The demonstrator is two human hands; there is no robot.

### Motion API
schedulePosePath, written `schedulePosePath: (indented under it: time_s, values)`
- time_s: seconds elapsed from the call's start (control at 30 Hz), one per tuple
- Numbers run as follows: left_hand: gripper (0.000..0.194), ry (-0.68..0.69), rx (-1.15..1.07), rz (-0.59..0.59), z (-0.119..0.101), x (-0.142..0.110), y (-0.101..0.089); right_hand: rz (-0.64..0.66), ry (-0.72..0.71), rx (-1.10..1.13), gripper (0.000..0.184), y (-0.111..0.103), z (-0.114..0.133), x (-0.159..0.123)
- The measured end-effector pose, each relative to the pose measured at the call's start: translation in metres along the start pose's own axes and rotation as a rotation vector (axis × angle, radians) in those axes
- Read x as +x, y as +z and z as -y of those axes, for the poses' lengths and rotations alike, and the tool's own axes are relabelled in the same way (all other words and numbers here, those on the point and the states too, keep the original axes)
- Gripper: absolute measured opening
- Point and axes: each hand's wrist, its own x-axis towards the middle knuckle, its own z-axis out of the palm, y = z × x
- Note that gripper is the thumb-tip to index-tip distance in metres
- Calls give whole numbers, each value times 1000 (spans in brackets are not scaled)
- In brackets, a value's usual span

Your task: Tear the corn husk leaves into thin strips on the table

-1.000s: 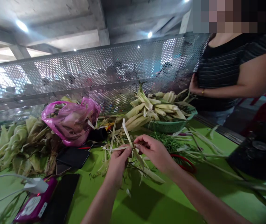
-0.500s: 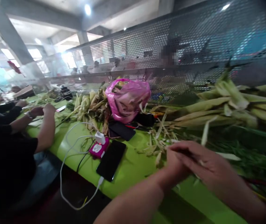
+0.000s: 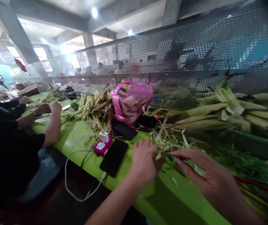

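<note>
My left hand (image 3: 145, 161) is over the green tabletop beside the black phone (image 3: 114, 157), close to a heap of pale corn husk scraps (image 3: 164, 145). Its fingers are smeared by motion, and whether they hold anything is unclear. To the right, my right hand (image 3: 203, 172) has its thumb and fingers closed around a thin green-white corn husk strip (image 3: 198, 168), partly hidden by the fingers. A small cut piece (image 3: 174, 181) lies on the tabletop between my hands.
A pink plastic bag (image 3: 132, 101) of husks stands at the back. Husk bundles (image 3: 232, 109) and a green basket (image 3: 249, 145) are on the right. White cables (image 3: 65, 175) run from a pink power block (image 3: 102, 146). Another person's arms (image 3: 54, 122) work at left, before a perforated screen (image 3: 124, 59).
My hands were together over the husk scraps and are now apart. The left moved left toward the phone, while the right stays near the scraps. The view shifted slightly.
</note>
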Motion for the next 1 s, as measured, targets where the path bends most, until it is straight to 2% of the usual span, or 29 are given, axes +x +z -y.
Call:
schedulePosePath:
  time_s: [0.1,0.2,0.27,0.33,0.57,0.7,0.87,1.0]
  values:
    - [46,-259,264,-118,35,-53,-25,-40,56,-7,19,-12,-13,-19]
    - [44,-400,434,-216,65,-101,-34,-71,105,22,17,-18,-19,-31]
    - [44,-467,523,-276,77,-119,-35,-86,145,52,17,-19,-19,-35]
    - [46,-498,582,-317,81,-126,-36,-95,170,80,18,-19,-17,-37]
    - [51,-509,613,-245,67,-124,-41,-65,209,122,20,-19,-15,-43]
    - [62,-506,576,-164,56,-102,-36,1,201,136,20,-14,-16,-46]
    - [56,-525,586,-183,51,-69,-23,78,158,109,22,-14,-15,-48]
    - [53,-540,593,-186,53,-65,-20,91,139,103,22,-18,-14,-49]
